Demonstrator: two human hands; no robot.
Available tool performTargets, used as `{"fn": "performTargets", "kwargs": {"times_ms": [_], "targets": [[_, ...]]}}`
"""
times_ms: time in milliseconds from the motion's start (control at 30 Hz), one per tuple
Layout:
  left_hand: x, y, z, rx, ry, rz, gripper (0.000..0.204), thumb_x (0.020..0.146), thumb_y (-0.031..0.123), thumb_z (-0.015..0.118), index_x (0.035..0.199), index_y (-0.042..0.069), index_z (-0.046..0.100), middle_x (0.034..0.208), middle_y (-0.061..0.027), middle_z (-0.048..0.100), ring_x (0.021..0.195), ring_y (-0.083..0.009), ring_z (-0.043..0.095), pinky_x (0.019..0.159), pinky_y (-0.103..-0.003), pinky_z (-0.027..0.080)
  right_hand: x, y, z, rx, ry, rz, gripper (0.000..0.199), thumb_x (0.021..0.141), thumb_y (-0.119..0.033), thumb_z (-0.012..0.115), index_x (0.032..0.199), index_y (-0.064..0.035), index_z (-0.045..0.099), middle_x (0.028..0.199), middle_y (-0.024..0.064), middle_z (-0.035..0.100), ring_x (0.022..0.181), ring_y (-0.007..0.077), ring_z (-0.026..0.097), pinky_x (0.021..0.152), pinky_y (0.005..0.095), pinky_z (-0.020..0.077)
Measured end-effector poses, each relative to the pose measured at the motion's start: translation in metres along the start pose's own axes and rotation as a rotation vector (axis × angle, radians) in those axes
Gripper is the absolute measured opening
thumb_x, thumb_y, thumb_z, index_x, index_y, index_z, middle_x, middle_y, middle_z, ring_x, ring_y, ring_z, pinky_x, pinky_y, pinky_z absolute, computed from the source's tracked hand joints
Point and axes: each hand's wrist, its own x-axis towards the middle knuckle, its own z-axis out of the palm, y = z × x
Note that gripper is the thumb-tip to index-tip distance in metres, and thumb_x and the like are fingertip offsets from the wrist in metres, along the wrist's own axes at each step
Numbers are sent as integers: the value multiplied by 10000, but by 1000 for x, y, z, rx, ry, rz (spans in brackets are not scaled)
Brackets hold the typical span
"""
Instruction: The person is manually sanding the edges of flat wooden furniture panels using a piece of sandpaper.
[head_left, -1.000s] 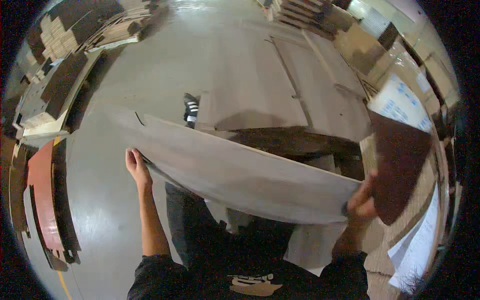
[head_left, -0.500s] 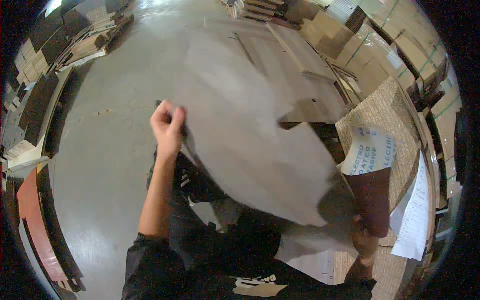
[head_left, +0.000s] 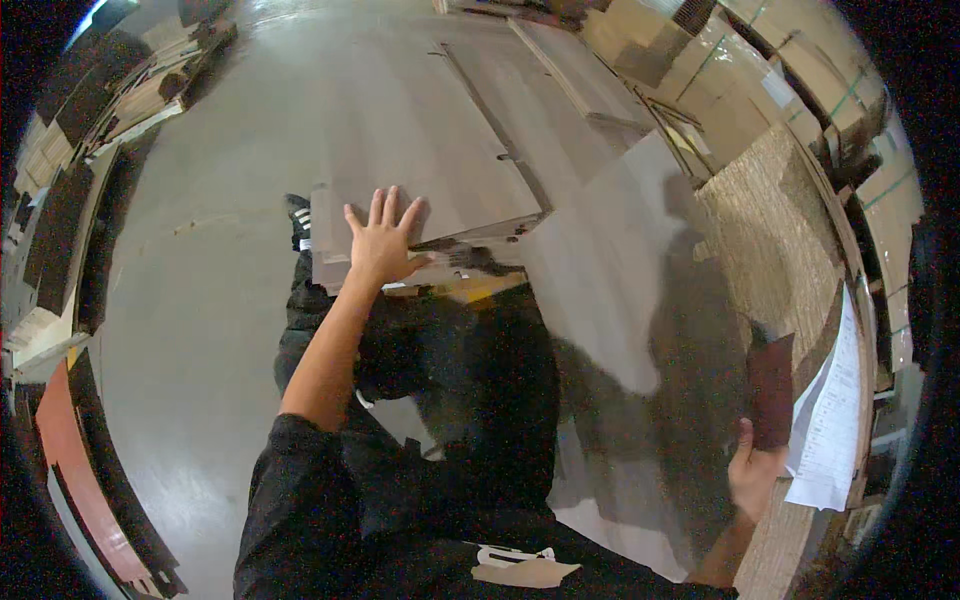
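Observation:
My left hand (head_left: 382, 250) lies flat with spread fingers on the near-left part of a grey-brown panel (head_left: 400, 140), on a low stack before my legs. At the right, my right hand (head_left: 756, 468) is closed on a dark red sheet of sandpaper (head_left: 770, 395), its thumb showing and its other fingers partly hidden. Beside that hand a loose grey-brown panel (head_left: 620, 250) slants across the right side, partly over a rough chipboard (head_left: 775, 210). Shadows fall over this panel.
White printed papers (head_left: 828, 420) hang beside the chipboard. Strapped cardboard stacks (head_left: 760, 90) line the right. More boards (head_left: 590, 80) lie beyond the panels. At left are a reddish board (head_left: 85, 470) and a pallet of boards (head_left: 150, 100). My shoe (head_left: 298, 220) is left of the stack.
The panel that my left hand pinched by its edge now lies to the right, released. My left hand has opened onto the stack. The sandpaper in my right hand has shifted right and turned.

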Motion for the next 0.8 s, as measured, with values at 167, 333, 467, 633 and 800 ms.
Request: {"fn": "performTargets", "kwargs": {"times_ms": [167,333,467,633,800], "targets": [[-7,-4,8,-4,53,15,825,870,608,680,1571,310,364,1656,-127,305,1529,-354,275,1116,-787,206,-3,23,15,-27,41,34,421,1040,-248,603,1312,73,580,1344,266,601,1269,413,551,1060,437,409],[-14,-12,9,31,62,75,739,932,530,640,1578,312,354,1647,-118,326,1511,-364,310,1119,-784,215,-13,30,20,-157,22,285,417,1037,-252,611,1295,75,591,1247,256,659,1143,417,632,968,449,477],[-18,-12,5,68,12,92,750,938,513,640,1591,296,339,1648,-120,323,1510,-368,310,1112,-781,237,-22,58,72,-86,82,-30,393,1031,-259,617,1246,70,632,1184,264,690,1059,423,672,869,455,524],[-36,-21,3,86,16,133,708,961,467,626,1586,271,358,1635,-123,350,1496,-376,334,1107,-778,249,-28,60,137,-41,-111,-68,358,1029,-258,602,1191,55,666,1092,270,707,951,449,678,809,470,531],[-64,-36,-5,79,46,190,645,972,263,594,1579,224,379,1618,-131,380,1471,-378,378,1126,-719,296,-32,97,236,119,-115,-98,301,1014,-249,616,1125,21,689,973,237,724,776,424,686,670,495,536]]}}
